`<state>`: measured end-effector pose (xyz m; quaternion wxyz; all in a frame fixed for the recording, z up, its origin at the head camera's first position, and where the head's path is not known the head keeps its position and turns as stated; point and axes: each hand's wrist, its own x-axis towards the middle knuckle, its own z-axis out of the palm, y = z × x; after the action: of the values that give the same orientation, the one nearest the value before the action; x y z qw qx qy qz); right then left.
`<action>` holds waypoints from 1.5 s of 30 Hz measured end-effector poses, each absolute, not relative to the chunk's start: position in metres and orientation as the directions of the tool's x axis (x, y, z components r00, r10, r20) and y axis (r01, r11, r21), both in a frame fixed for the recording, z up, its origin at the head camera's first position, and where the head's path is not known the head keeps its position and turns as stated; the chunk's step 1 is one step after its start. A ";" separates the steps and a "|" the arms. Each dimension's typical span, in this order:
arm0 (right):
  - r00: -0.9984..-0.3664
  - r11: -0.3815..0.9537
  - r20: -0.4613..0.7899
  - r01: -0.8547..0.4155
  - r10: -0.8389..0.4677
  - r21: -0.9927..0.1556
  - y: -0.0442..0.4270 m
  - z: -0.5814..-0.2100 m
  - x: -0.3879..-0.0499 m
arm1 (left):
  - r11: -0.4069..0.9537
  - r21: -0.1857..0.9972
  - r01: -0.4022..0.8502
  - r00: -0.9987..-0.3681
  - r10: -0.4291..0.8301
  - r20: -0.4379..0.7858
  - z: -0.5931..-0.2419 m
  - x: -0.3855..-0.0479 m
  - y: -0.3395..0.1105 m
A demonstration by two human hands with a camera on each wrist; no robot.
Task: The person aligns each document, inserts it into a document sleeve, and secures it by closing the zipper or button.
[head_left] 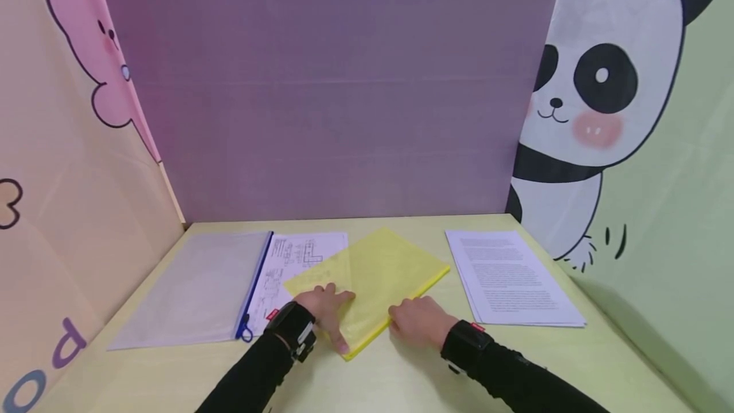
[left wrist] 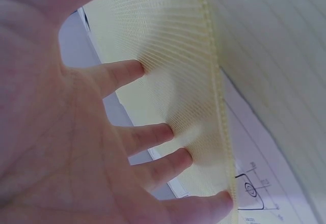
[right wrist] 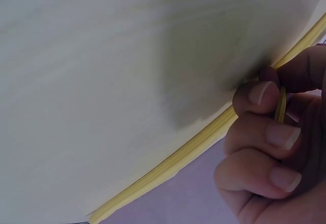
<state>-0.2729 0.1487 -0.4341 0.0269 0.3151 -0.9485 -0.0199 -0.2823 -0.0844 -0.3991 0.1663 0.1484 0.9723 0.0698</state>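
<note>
A translucent yellow zip document pouch point(head_left: 395, 266) lies turned at an angle in the middle of the table, its bright yellow zipper edge point(head_left: 401, 314) facing front right. On its near-left part my left hand point(head_left: 329, 311) rests with fingers spread. The left wrist view shows those straight fingertips point(left wrist: 168, 132) pressing the pouch's mesh surface. At the zipper edge, the curled fingers of my right hand point(head_left: 421, 320) pinch a thin yellow zipper pull point(right wrist: 281, 104). The right wrist view shows the yellow zipper strip point(right wrist: 168, 165) running down left from that hand; the slider itself is hidden.
A clear pouch with a blue zipper point(head_left: 195, 292) lies on the left. Sheets with printed diagrams point(head_left: 275, 279) sit beside it, partly under the yellow pouch. A stack of text pages point(head_left: 510, 279) lies at the right. Printed cloth walls point(head_left: 355, 94) enclose the table point(head_left: 516, 368).
</note>
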 end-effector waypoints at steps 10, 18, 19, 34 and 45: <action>-0.796 0.798 0.055 -0.601 -0.603 0.043 0.153 -0.431 -0.273 | 0.941 0.196 0.275 -0.897 0.324 -0.299 -0.399 -0.281 -0.086; -0.823 0.825 0.049 -0.565 -0.565 0.026 0.158 -0.432 -0.276 | 0.938 0.184 0.295 -0.894 0.339 -0.292 -0.398 -0.282 -0.086; -0.823 0.825 0.052 -0.565 -0.566 0.025 0.157 -0.432 -0.276 | 0.938 0.185 0.293 -0.895 0.337 -0.293 -0.398 -0.282 -0.086; -0.855 0.858 0.080 -0.513 -0.513 0.020 0.166 -0.430 -0.278 | 0.935 0.215 0.281 -0.898 0.335 -0.285 -0.396 -0.280 -0.084; -0.877 0.879 0.051 -0.476 -0.478 0.032 0.168 -0.431 -0.282 | 0.938 0.195 0.286 -0.893 0.335 -0.302 -0.399 -0.284 -0.087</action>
<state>-0.2817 0.1679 -0.4309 0.0287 0.2462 -0.9688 -0.0095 -0.2836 -0.0865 -0.3989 0.1677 0.1600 0.9700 0.0726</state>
